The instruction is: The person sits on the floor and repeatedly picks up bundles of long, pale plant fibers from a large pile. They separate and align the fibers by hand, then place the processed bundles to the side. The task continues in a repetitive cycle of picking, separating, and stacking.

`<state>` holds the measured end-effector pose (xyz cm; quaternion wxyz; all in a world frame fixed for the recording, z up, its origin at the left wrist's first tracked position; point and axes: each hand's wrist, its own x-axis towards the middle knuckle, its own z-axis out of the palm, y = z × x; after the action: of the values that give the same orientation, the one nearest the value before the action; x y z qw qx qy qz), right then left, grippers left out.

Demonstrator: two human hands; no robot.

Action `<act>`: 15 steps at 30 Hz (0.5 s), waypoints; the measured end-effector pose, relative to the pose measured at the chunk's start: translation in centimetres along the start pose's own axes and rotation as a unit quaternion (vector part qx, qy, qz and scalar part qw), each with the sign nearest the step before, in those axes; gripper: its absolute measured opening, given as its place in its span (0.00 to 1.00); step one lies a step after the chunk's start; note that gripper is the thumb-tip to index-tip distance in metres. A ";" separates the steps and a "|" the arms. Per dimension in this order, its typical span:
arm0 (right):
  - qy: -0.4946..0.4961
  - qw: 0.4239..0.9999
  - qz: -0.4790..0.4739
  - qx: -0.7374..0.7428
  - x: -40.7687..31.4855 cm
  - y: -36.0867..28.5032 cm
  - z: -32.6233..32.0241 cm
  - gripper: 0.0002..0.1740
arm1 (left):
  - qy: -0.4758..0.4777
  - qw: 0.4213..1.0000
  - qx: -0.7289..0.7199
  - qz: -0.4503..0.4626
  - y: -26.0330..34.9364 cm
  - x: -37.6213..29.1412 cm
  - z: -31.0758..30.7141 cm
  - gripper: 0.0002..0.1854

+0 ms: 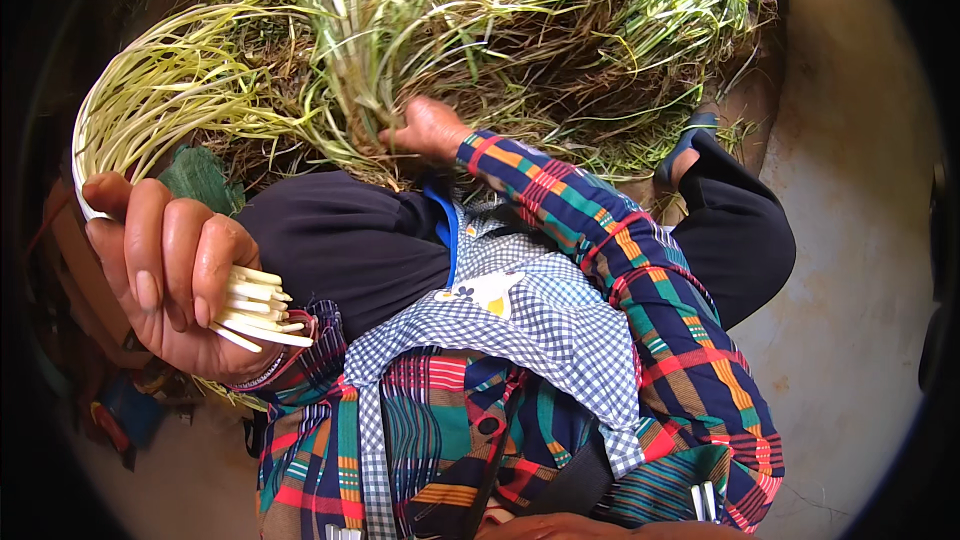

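Note:
My left hand (176, 270) is raised at the left, its fingers wrapped around a bundle of blanched yellow chives (176, 101). The pale cut stem ends (259, 307) stick out below my fingers. From the top of the fist the long yellow leaves arch over to the right, towards the heap. My right hand (429, 127) reaches forward to the near edge of a heap of uncleaned chives (555, 37). Its fingers close on the root end of a green, leafy clump (352, 82), which is slightly blurred. Its fingertips are partly hidden among the stalks.
Brown roots and dry leaves (600, 90) tangle through the heap. A green mesh bundle (199, 180) lies behind my left hand. My dark-trousered knees (345, 240) and checked apron (495, 300) are close below. Bare concrete floor (832, 202) lies at the right.

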<state>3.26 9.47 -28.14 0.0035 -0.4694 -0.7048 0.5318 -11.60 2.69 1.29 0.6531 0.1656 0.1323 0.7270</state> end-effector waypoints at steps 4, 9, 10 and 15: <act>-0.002 0.986 -0.161 0.047 -2.7 -6.5 -1.6 0.25 | 0.010 1.000 0.009 0.011 -0.2 0.2 0.1 0.18; 0.127 0.945 -0.294 0.062 -1.7 -11.0 -6.9 0.23 | 0.038 0.996 0.056 0.055 -0.9 0.2 0.6 0.14; 0.162 0.931 -0.321 0.062 -0.9 -11.9 -8.2 0.23 | 0.030 0.996 0.054 0.059 -1.3 0.2 0.8 0.13; 0.123 0.966 -0.209 0.089 5.9 -12.5 -15.7 0.25 | 0.016 0.996 0.056 0.066 -2.5 1.7 1.3 0.15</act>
<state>-0.35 25.18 -14.78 0.2429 -0.3714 -0.7313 0.5180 -8.99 4.59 1.54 0.5912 0.1988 0.1722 0.7625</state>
